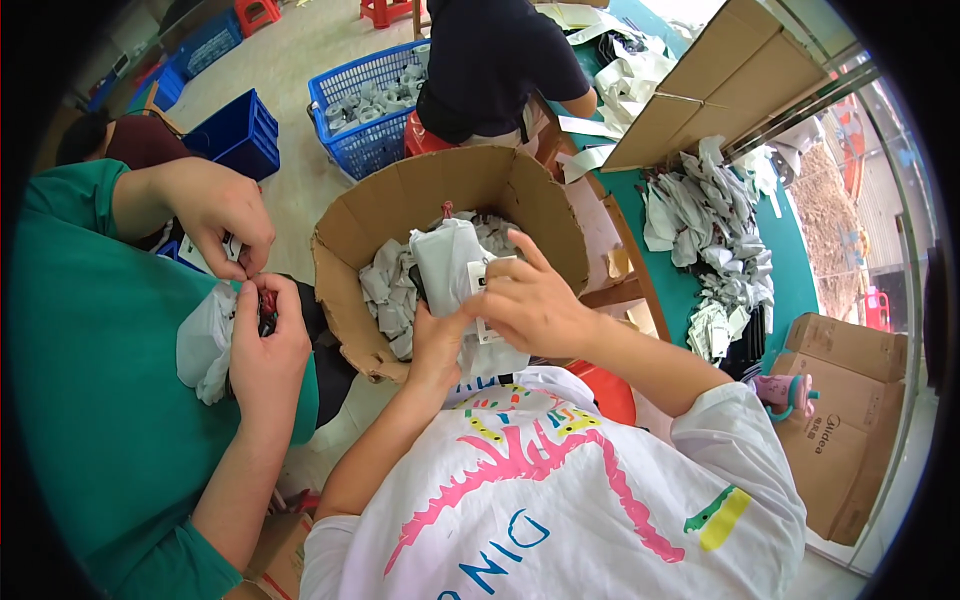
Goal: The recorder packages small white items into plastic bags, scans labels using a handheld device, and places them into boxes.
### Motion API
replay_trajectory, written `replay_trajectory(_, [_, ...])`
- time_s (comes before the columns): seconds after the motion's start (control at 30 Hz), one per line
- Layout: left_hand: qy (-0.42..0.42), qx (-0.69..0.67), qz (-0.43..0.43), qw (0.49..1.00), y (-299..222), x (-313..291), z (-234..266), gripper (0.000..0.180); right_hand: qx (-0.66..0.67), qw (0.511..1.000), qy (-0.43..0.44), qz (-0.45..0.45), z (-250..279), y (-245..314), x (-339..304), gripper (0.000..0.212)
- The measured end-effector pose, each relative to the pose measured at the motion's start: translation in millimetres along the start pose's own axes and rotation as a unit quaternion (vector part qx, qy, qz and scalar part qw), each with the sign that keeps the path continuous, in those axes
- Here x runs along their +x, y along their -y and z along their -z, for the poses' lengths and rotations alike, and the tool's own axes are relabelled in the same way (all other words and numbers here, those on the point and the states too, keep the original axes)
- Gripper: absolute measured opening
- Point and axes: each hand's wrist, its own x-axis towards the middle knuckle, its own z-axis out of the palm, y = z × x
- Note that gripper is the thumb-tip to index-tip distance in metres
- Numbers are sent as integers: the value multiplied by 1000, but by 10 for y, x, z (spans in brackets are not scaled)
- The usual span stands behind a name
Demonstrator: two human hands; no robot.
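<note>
Head view: gripped bag (442, 262) in left hand (436, 347), prob for steadiness; curled right hand (528, 305) at label (477, 274), couldn't tell if pinching.

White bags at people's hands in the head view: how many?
2: the first white bag is in the wearer's left hand, with the right hand touching it; the second white bag is beside a green-sleeved co-worker's hand. Others may be hidden.
</note>
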Motion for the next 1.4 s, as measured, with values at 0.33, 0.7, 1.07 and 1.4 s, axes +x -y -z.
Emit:
replay_trajectory(0.33, [1, -20, 20, 1000, 47, -30, 1, 43, -119, 992, -45, 8, -48, 178, -224, 28])
replay_trajectory(0.7, [12, -59, 18, 998, 124, -65, 77, 44, 87, 983, -120, -104, -28, 100, -131, 26])
replay_trajectory(1.07, [30, -73, 88, 993, 35, -96, 205, 50, 389, 901, 79, -177, -1, -492, -26, 31])
replay_trajectory(1.4, [50, -54, 70, 995, 34, -179, 205, 46, 381, 903, 85, -177, -62, -452, -65, 19])
